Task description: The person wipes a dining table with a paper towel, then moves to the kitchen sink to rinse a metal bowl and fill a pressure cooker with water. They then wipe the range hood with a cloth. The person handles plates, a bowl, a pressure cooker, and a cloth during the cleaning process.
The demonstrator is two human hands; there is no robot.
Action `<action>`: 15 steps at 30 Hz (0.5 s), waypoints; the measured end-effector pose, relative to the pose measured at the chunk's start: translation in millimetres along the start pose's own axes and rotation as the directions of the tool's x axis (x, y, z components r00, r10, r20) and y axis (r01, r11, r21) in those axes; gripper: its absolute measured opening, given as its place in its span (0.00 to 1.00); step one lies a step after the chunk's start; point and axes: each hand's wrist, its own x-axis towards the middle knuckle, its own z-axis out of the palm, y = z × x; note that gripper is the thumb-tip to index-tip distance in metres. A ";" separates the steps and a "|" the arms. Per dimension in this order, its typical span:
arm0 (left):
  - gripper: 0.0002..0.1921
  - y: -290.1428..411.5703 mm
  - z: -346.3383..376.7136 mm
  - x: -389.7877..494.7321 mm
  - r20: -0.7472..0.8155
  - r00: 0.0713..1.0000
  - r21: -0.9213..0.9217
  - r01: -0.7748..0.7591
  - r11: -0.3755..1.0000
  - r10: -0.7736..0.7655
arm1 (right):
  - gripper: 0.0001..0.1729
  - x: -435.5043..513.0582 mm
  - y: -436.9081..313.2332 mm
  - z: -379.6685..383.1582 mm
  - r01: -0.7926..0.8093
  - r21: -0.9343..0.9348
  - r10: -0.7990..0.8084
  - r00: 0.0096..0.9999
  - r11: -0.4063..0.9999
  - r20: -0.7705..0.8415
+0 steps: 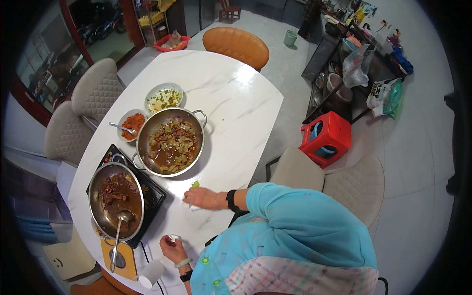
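Observation:
My right hand [201, 198] lies low on the white marbled table [236, 129], curled over a white tissue [194, 208] that shows at its lower edge. Just above its knuckles is a small green vegetable scrap [195, 183]. A second, crumpled tissue [173, 237] sits in the fingers of my left hand [172, 249], near the table's lower end. To the left, a metal pan [96, 173] of meat in brown sauce, a ladle [118, 232] in it, rests on a black induction cooker [156, 195]. A two-handled pan [202, 147] of stewed meat and vegetables stands above my right hand.
Beyond the pans are a bowl of red-orange seasoning [133, 125] with a spoon and a bowl of chopped greens [164, 99]. A white paper roll [152, 273] lies beside a yellow mat [123, 258] and a black cord [145, 250]. Chairs [236, 44] surround the table.

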 end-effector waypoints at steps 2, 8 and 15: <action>0.17 -0.4 15.6 14.9 -0.073 0.994 -0.070 -0.082 0.994 0.076 | 0.08 -8.2 20.6 -6.6 -0.298 0.321 0.262 0.953 0.899 0.151; 0.15 23.4 50.0 21.3 0.017 0.996 0.024 -0.088 0.996 0.088 | 0.08 -37.2 94.4 -51.3 -0.226 -0.057 0.226 0.974 0.972 -0.005; 0.15 99.2 110.7 18.9 0.107 0.989 0.059 -0.111 0.992 0.104 | 0.15 -46.4 158.8 -110.1 -0.214 -0.113 0.211 0.977 0.970 -0.033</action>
